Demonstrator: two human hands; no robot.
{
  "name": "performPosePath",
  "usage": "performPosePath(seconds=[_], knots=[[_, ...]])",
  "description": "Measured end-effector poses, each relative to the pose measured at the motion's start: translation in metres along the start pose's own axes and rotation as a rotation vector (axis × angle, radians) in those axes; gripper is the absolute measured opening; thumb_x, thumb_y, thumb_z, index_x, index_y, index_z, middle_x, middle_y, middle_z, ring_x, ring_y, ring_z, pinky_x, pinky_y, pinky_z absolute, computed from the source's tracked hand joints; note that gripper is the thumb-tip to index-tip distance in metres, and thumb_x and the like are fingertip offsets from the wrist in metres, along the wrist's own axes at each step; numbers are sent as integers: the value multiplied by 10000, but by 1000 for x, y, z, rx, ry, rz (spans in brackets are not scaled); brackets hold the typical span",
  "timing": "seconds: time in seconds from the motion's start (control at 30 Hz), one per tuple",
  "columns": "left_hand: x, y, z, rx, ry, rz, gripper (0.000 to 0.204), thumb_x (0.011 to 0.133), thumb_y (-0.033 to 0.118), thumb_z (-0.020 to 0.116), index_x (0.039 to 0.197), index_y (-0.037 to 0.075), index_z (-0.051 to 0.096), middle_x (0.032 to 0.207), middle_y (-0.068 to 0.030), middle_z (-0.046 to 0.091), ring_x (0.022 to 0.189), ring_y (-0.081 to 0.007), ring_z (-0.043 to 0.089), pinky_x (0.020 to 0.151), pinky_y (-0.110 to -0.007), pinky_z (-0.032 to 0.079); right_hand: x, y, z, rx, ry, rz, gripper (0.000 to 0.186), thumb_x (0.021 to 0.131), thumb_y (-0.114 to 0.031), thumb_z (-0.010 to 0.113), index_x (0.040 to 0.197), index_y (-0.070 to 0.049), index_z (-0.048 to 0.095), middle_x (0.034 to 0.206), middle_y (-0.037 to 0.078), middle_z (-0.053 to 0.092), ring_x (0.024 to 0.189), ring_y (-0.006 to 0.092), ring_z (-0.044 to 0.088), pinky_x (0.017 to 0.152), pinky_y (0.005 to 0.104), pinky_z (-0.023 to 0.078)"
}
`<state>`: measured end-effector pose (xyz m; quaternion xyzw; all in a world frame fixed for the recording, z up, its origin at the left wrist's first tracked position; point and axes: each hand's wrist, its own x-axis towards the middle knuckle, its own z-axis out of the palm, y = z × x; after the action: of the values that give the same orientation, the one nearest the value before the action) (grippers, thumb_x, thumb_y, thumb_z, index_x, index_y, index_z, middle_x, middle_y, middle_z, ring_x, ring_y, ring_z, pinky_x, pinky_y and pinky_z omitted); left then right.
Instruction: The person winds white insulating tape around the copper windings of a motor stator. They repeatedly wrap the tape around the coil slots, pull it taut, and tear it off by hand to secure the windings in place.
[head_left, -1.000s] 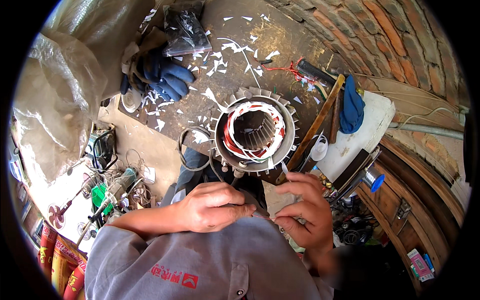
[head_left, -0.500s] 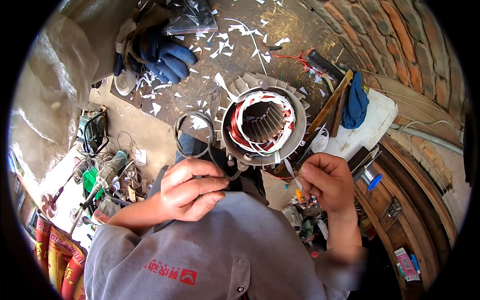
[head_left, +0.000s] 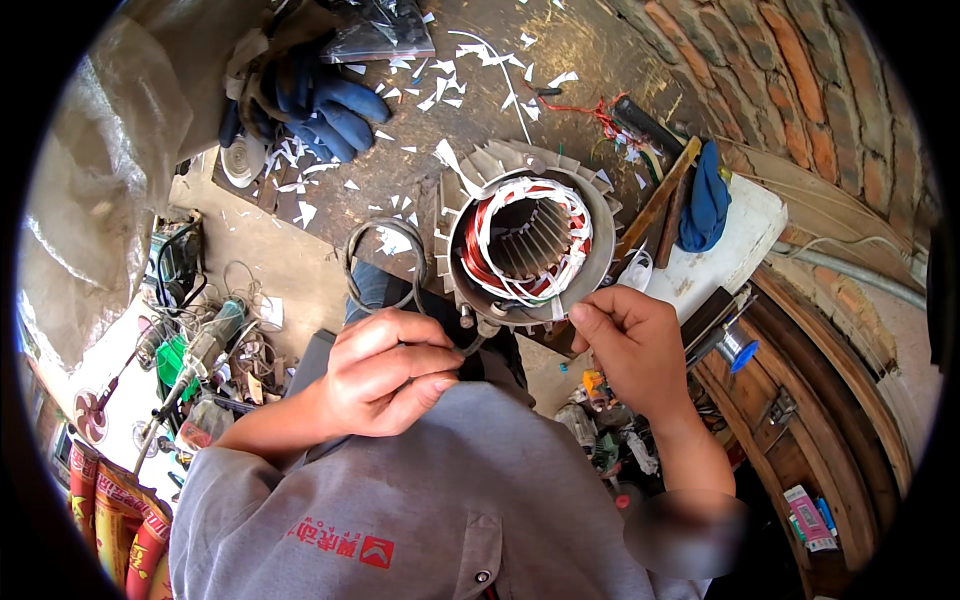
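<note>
A motor stator (head_left: 606, 235) with a finned grey housing lies on the bench, its round opening toward me. Inside it, red copper windings (head_left: 478, 245) are bound with white lacing tape (head_left: 575, 275). My right hand (head_left: 640, 345) is closed in a pinch at the housing's lower right rim, by a short piece of the tape; the fingers hide most of what they grip. Below the lower left of the stator is my left hand (head_left: 390, 370), fingers curled with the tips together. A looped grey cable (head_left: 420, 265) runs behind it to the housing; what those fingers hold is hidden.
White paper scraps (head_left: 440, 90) litter the bench. Blue gloves (head_left: 345, 110) lie at the far left, a wooden-handled tool (head_left: 655, 200) and blue cloth (head_left: 708, 205) at the right. A wire spool (head_left: 738, 350) stands further right. Power tools (head_left: 215, 335) crowd the left side.
My right hand has moved up and left to the stator's rim, and the strip of tape stretched to it earlier is now mostly out of sight. My left hand has barely moved.
</note>
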<state>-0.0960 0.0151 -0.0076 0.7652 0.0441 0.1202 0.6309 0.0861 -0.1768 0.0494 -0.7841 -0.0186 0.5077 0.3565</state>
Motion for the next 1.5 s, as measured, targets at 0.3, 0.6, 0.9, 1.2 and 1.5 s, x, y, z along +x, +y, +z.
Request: performPosePath(seconds=[0.3,0.6,0.9,1.2,1.5], knots=[[23,1,-13,83,3,65,195,826,81,744,982,-31,708,939,-134,655,779,-224,665,644,-312,549,2,2,3,-614,112,-622,68,853,-31,654,877,-33,591,763,115,596,680,294,618,580,348,484],[144,24,14,872,-992,80,158,822,100,597,919,29,701,975,-125,707,816,-287,717,623,-378,558,-6,27,28,-831,261,-769,115,789,-34,682,857,-50,592,722,79,548,618,261,601,533,377,471],[148,-2,45,1042,-1013,206,137,805,130,598,794,45,706,766,-128,705,699,-274,710,598,-376,547,-27,74,73,92,622,-594,192,973,-111,607,1082,41,651,802,111,692,650,152,659,563,276,488],[133,28,36,1497,-704,317,131,840,125,581,884,34,664,771,-85,661,648,-198,701,535,-315,528,9,112,102,95,210,-363,400,976,-132,539,1287,116,492,733,186,696,629,299,691,632,383,529],[163,62,5,1256,-344,535,82,911,114,596,943,51,554,859,-100,579,672,-311,642,532,-402,516,16,101,76,-154,833,-832,562,965,-52,533,1484,21,331,1048,237,680,898,372,696,701,419,556]])
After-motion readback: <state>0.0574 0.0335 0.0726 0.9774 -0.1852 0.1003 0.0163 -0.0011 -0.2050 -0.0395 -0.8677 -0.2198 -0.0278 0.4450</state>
